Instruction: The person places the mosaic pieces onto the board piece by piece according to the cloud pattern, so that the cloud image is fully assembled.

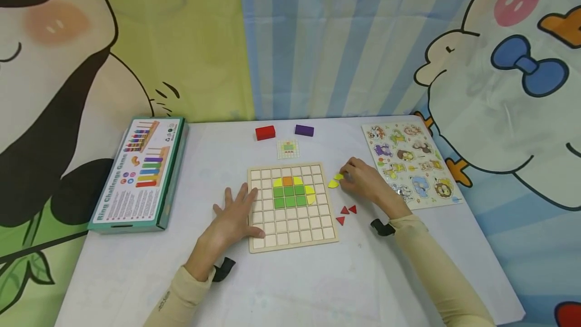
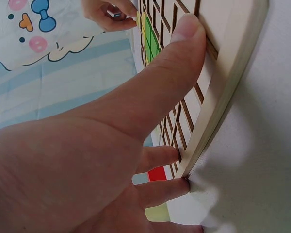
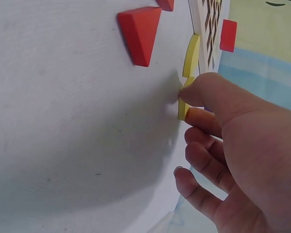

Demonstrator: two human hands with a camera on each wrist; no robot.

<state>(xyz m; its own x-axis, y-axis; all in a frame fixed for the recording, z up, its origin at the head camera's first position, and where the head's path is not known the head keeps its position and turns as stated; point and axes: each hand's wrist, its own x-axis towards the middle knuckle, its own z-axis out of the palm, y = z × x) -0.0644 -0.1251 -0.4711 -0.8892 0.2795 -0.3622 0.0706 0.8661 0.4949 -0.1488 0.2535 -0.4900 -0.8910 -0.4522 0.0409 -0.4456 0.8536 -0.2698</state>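
In the head view, a wooden grid board (image 1: 290, 248) lies on the table. Set in it are several green squares (image 1: 289, 202), an orange square (image 1: 288, 181) and yellow rounded pieces (image 1: 310, 190). My left hand (image 1: 230, 219) rests on the board's left side with fingers spread; its thumb (image 2: 186, 36) lies across the grid in the left wrist view. To the right of the board, my right hand (image 1: 363, 179) pinches a yellow quarter-circle piece (image 3: 183, 108) between thumb and index finger, close to the tabletop. Another yellow quarter-circle piece (image 1: 333, 184) lies beside it. Several red triangles (image 1: 345, 210) lie nearer to me.
Behind the board lie a small pattern card (image 1: 288, 149), a red block (image 1: 265, 132) and a purple block (image 1: 304, 130). A game box (image 1: 138, 175) stands at the left. An animal sticker-like sheet (image 1: 408, 158) lies at the right, partly behind my right forearm.
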